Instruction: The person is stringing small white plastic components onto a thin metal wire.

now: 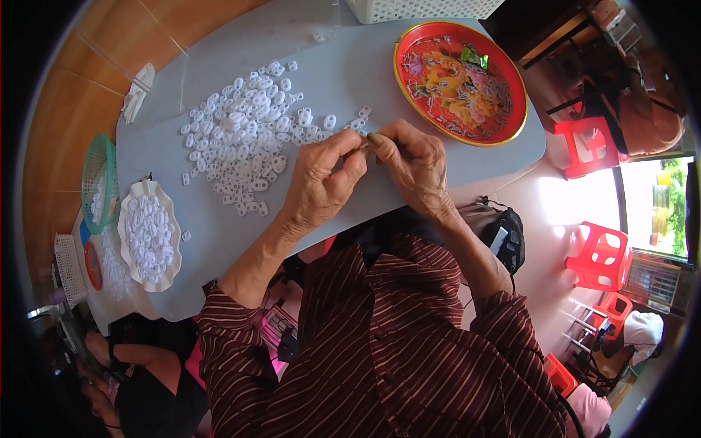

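My left hand (323,175) and my right hand (416,164) meet above the near side of the grey table (212,51). Thumbs and fingers of both are pinched together at the fingertips. Whatever small piece they hold between them is too hidden to name. Just left of them spreads a heap of small white plastic pieces (237,120), many with two holes; a few lie close behind my fingers. To the right of my hands stands a round red tray (520,109) with a gold rim and a flower print, holding many small metallic pins (467,124) and a green wrapper (475,58).
A cream scalloped dish (171,274) of white pieces stands at the left, beside a green basket (87,175). A white perforated basket (423,9) is at the far edge. A co-worker's arm (146,358) shows lower left. Red stools (588,146) stand at right.
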{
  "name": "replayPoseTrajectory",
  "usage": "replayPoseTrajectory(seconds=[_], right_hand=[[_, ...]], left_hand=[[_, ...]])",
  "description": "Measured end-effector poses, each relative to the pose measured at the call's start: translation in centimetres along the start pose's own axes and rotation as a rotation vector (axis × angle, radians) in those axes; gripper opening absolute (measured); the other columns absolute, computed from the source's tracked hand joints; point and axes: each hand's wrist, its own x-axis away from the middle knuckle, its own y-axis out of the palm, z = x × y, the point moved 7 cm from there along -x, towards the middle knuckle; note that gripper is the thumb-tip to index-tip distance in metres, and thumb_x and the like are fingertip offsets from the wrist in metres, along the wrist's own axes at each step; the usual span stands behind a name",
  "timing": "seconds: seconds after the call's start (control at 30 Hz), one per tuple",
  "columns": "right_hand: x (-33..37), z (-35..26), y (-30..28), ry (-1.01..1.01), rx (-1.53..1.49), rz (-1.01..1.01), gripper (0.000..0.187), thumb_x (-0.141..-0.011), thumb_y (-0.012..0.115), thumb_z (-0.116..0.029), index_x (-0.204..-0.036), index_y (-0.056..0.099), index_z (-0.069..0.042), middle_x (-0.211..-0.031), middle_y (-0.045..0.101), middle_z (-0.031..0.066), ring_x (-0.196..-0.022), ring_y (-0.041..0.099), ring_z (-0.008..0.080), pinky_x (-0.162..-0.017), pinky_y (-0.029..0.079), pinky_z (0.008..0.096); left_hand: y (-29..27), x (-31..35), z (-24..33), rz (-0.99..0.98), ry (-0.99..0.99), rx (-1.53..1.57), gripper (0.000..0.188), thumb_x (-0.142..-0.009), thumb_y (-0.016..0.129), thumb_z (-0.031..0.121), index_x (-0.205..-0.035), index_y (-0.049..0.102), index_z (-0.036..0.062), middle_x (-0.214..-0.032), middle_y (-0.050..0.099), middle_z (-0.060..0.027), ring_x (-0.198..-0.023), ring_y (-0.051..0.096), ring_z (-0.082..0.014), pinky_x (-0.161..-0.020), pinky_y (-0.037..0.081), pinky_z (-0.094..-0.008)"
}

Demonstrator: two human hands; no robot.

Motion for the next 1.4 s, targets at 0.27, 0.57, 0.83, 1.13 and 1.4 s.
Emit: replayPoseTrajectory(seconds=[0.27, 0.57, 0.83, 1.13, 1.4], right_hand=[[0.2, 1.4, 0.1, 0.087, -0.280, 0.097, 0.015, -0.087, 0.062, -0.014, -0.090, 0.061, 0.001, -0.070, 0.063, 0.0052, -0.069, 0.059, 0.0104, -0.065, 0.047, 0.0249], [0.2, 0.9, 0.2, 0.076, -0.185, 0.019, 0.013, -0.085, 0.065, -0.011, -0.086, 0.060, 0.001, -0.071, 0.064, 0.0060, -0.068, 0.058, 0.0089, -0.063, 0.047, 0.0246], [0.4, 1.6, 0.8, 0.209, -0.428, 0.035, 0.015, -0.088, 0.063, -0.012, -0.085, 0.058, 0.002, -0.072, 0.062, 0.0028, -0.068, 0.055, 0.0079, -0.065, 0.045, 0.0224], [0.3, 1.9, 0.8, 0.213, -0.540, 0.043, 0.013, -0.088, 0.060, -0.010, -0.089, 0.056, 0.003, -0.080, 0.062, 0.0054, -0.072, 0.056, 0.0074, -0.067, 0.046, 0.0219], [0.5, 2.3, 1.0, 0.242, -0.462, -0.008, 0.010, -0.085, 0.060, -0.005, -0.093, 0.060, 0.001, -0.077, 0.059, 0.0007, -0.068, 0.052, 0.0053, -0.063, 0.043, 0.0198]], left_hand=[[-0.3, 0.3, -1.5, -0.014, -0.219, 0.234, 0.013, -0.090, 0.052, 0.011, -0.089, 0.057, -0.0004, -0.066, 0.054, -0.0004, -0.063, 0.052, -0.0081, -0.059, 0.043, -0.0235], [0.1, 0.3, -0.9, 0.022, -0.194, 0.270, 0.014, -0.091, 0.053, 0.012, -0.089, 0.056, -0.0020, -0.071, 0.055, -0.0017, -0.064, 0.052, -0.0078, -0.059, 0.043, -0.0229], [0.9, 0.7, -2.1, 0.076, -0.190, 0.359, 0.016, -0.092, 0.054, 0.014, -0.092, 0.057, -0.0014, -0.072, 0.056, -0.0011, -0.066, 0.049, -0.0060, -0.059, 0.041, -0.0219], [-4.9, -1.3, 0.0, 0.180, 0.023, -0.442, 0.008, -0.084, 0.053, 0.006, -0.088, 0.057, 0.0001, -0.078, 0.057, -0.0146, -0.077, 0.053, -0.0318, -0.069, 0.044, -0.0397], [-5.5, -2.5, -1.8, -0.006, 0.115, -0.822, 0.007, -0.076, 0.061, 0.002, -0.081, 0.056, 0.0024, -0.084, 0.049, -0.0112, -0.090, 0.044, -0.0287, -0.083, 0.039, -0.0403]])
